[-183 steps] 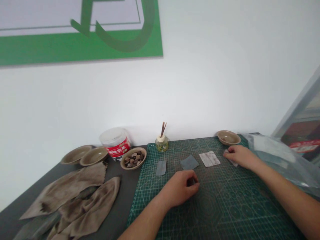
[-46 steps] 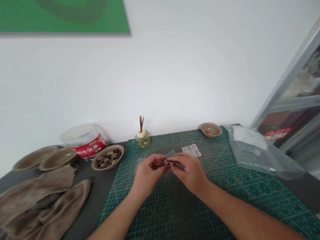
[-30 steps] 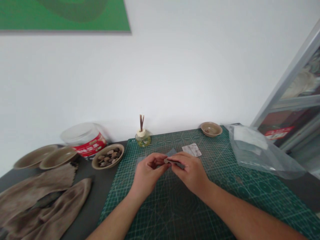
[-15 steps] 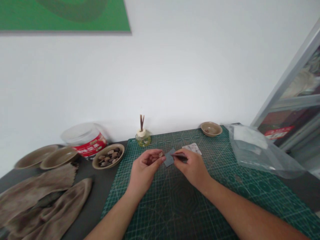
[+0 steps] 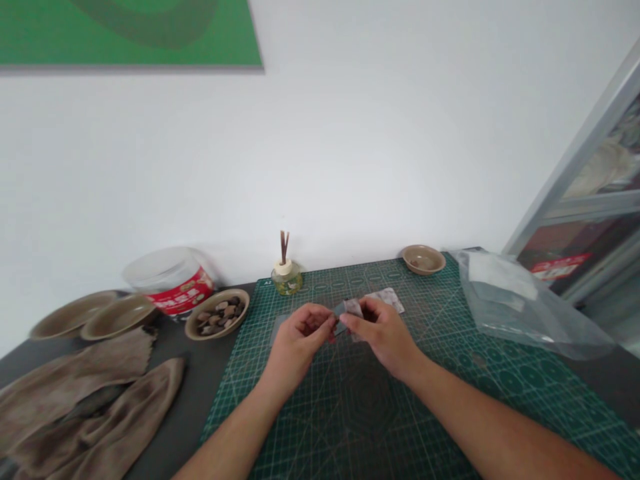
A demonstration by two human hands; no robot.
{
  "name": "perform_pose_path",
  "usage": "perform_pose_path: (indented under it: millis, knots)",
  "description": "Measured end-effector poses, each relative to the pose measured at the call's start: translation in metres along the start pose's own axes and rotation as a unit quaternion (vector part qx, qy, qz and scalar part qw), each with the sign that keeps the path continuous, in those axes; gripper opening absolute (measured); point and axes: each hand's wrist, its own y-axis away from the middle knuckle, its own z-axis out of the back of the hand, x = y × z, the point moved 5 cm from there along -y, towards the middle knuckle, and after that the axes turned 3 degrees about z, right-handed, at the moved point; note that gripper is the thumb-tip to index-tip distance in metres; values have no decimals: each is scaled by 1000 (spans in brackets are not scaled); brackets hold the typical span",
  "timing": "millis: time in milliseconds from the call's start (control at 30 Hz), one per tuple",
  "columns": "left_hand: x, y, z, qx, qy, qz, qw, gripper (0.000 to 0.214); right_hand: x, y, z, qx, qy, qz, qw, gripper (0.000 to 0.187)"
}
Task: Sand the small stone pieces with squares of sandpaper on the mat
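Mottled sheet (image 5: 353, 308) is up over the green cutting mat (image 5: 310, 420), pinched between the right hand's (image 5: 389, 339) nearly closed fingers — left hand (image 5: 299, 341) is half-curled right beside it, can't tell if it's gripping anything tbh.

Over a green cutting mat (image 5: 370, 427), we pinch a small piece (image 5: 337, 321), mostly hidden, in our left hand (image 5: 300, 337), as our right hand (image 5: 387, 333) holds a bent, patchy sheet (image 5: 353, 307) just beside it. A pale square (image 5: 392, 299) lies flat beyond the right hand. To our left, a bowl (image 5: 220, 333) of stones (image 5: 220, 315) sits beside a red-labelled jar (image 5: 183, 293); to our right, a shallow dish (image 5: 425, 265) stands near a clear plastic bag (image 5: 517, 317).
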Motion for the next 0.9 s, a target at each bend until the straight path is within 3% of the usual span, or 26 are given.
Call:
perform_pose_path:
  millis: [167,333,533,700,900]
  knots:
    - [4,0,-2,17,-18,-6,1000,16,1,1,-2,17,21,8,1000,19]
    - [3,1,0,-4,-64,-22,998,13,0,0,-3,10,-13,28,999,15]
    - [5,4,-1,3,-119,-27,993,12,-12,-2,1,-43,-80,3,996,51]
    - [2,4,1,-23,-152,-43,987,12,-16,0,-2,-8,-57,-24,998,21]
    - [-4,3,1,-10,-219,-74,973,8,-13,1,-4,-15,-73,-29,997,16]
